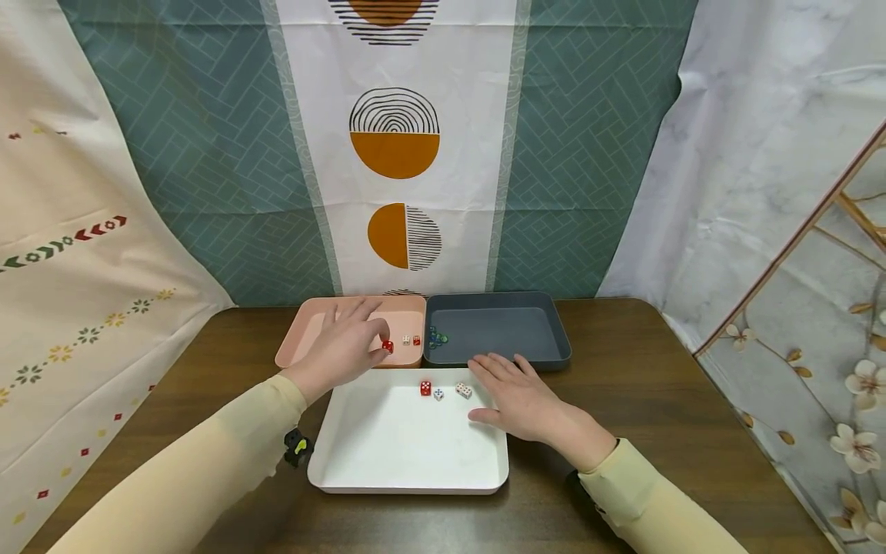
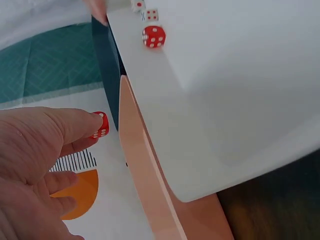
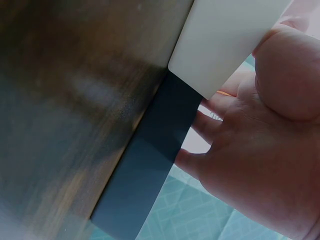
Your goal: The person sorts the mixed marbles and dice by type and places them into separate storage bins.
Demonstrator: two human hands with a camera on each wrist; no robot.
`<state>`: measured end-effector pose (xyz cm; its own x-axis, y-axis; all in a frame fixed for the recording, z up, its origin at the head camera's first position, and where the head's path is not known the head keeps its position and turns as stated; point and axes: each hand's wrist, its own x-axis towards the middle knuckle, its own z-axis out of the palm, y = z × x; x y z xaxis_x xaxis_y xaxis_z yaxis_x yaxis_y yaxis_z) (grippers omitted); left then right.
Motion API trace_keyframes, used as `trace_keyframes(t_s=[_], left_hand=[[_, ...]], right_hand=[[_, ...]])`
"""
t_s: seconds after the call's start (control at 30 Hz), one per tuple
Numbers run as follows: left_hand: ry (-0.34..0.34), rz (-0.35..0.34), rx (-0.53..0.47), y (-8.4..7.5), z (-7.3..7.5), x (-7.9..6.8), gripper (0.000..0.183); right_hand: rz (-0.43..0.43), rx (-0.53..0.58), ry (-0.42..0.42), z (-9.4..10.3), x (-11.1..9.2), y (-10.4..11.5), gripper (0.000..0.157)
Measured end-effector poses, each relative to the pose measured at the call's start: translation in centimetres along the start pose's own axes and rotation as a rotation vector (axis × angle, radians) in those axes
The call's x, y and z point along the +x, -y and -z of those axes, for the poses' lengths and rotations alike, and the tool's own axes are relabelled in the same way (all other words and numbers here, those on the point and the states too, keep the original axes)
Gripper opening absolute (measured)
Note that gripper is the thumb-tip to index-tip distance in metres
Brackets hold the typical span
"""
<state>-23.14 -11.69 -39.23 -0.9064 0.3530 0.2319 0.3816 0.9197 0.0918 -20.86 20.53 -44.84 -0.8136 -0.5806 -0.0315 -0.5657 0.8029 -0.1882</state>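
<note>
My left hand [image 1: 341, 344] pinches a red die [image 1: 388, 347] between thumb and forefinger, over the right part of the pink tray [image 1: 296, 335]. Below it in that tray lie a white die [image 1: 406, 340] and another red die [image 1: 417, 340]. My right hand [image 1: 515, 396] is spread over the back right corner of the white tray [image 1: 408, 454], its fingertips at the front rim of the dark grey tray [image 1: 498, 331]. Toward the back of the white tray sit a red die [image 1: 425, 388], a small white die [image 1: 439, 394] and a pair of white dice [image 1: 464, 391].
Small green and blue pieces [image 1: 436, 337] lie at the left end of the dark tray. All three trays stand close together on a brown wooden table [image 1: 623, 362]. A patterned curtain [image 1: 471, 192] hangs right behind the table, with more cloth along both sides.
</note>
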Motion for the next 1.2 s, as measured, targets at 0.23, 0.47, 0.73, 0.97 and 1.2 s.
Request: trace_keyframes(t_s=[0.23, 0.47, 0.73, 0.97, 1.2], left_hand=[[0.016, 0.026, 0.002, 0.8, 0.0, 1.0, 0.011], [0.019, 0.04, -0.01, 1.7, -0.5, 1.9, 0.01], [0.047, 0.078, -0.028, 2.2, -1.0, 2.9, 0.012], [0.07, 0.106, -0.026, 2.5, -1.7, 3.5, 0.01], [0.094, 0.132, -0.044, 3.0, -2.4, 4.0, 0.011]], right_hand=[[0.0, -0.011, -0.002, 0.0, 0.0, 0.0, 0.087], [-0.007, -0.015, -0.003, -0.3, 0.0, 0.0, 0.087], [0.005, -0.007, -0.017, -0.3, -0.1, 0.0, 0.087], [0.007, -0.003, -0.016, -0.1, -0.2, 0.2, 0.087], [-0.008, -0.021, -0.008, 0.1, -0.3, 0.5, 0.085]])
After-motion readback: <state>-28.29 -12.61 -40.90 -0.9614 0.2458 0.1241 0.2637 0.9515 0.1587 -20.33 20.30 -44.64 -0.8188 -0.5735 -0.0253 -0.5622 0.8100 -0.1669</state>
